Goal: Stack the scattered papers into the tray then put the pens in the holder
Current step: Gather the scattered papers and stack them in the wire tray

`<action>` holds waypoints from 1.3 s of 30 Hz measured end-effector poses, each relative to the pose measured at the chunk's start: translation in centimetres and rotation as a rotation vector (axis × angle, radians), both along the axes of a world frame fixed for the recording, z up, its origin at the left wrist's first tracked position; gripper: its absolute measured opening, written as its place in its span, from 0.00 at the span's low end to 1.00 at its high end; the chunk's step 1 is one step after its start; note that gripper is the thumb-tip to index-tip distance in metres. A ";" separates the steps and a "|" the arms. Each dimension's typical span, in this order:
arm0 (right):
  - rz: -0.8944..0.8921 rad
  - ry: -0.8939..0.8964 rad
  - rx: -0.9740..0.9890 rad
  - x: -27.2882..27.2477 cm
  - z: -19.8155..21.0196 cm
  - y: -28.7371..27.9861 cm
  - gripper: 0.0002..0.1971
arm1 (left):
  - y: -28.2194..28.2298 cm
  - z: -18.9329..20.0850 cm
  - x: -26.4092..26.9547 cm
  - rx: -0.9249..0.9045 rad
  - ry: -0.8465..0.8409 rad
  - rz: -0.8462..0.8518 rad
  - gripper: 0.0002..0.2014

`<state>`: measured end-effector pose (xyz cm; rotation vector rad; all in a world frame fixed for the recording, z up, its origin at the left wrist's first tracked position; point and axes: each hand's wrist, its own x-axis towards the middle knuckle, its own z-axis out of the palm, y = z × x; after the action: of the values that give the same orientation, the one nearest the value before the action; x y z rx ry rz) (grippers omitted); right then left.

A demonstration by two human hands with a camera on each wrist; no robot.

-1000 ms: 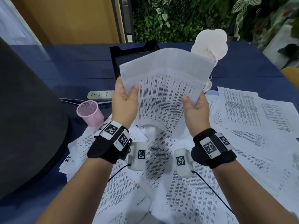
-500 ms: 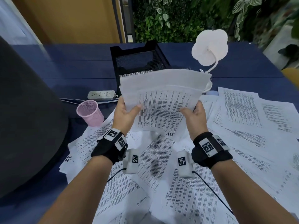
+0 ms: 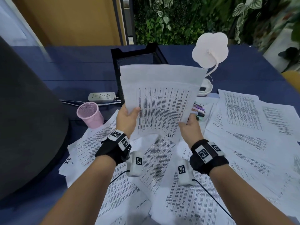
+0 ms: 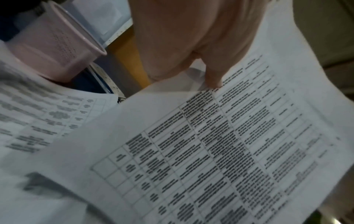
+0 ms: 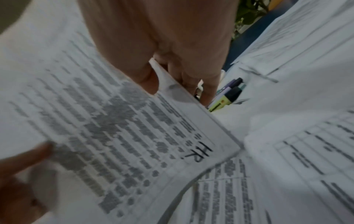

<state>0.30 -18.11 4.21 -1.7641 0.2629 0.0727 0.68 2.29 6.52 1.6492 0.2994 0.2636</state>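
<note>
I hold a sheaf of printed papers (image 3: 162,98) upright over the table, its top edge in front of the black mesh tray (image 3: 138,57). My left hand (image 3: 128,116) pinches its left edge, thumb on the front (image 4: 212,72). My right hand (image 3: 189,125) pinches the lower right corner, near the handwritten "HR" (image 5: 197,153). Many loose printed sheets (image 3: 243,135) lie spread over the blue table. Several pens and highlighters (image 3: 198,111) lie on the sheets just right of the sheaf, also seen past my right fingers (image 5: 228,95). The pink mesh holder (image 3: 90,114) stands empty to the left.
A white flower-shaped desk lamp (image 3: 210,51) stands right of the tray. A white power strip (image 3: 102,96) with its cable lies left of the tray. A large dark grey rounded object (image 3: 24,119) fills the left side. Plants line the back wall.
Both hands lowered the sheaf about half a second ago, baring the tray behind it. The sheaf now stands more upright again, and the pens at its right show.
</note>
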 end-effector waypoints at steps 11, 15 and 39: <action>0.106 0.167 0.118 1.2 0.3 -1.1 0.10 | 2.6 3.1 3.6 -0.082 0.008 0.050 0.12; 0.063 0.104 0.119 3.5 1.0 -0.4 0.11 | 3.0 1.8 4.0 0.079 0.202 -0.040 0.23; 0.069 -0.082 -0.759 14.7 2.0 2.5 0.17 | 4.1 0.3 7.6 1.546 0.260 -0.146 0.16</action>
<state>14.96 -15.63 6.23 -2.5241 0.1781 -0.0596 8.27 6.43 6.80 3.2320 0.1362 0.1474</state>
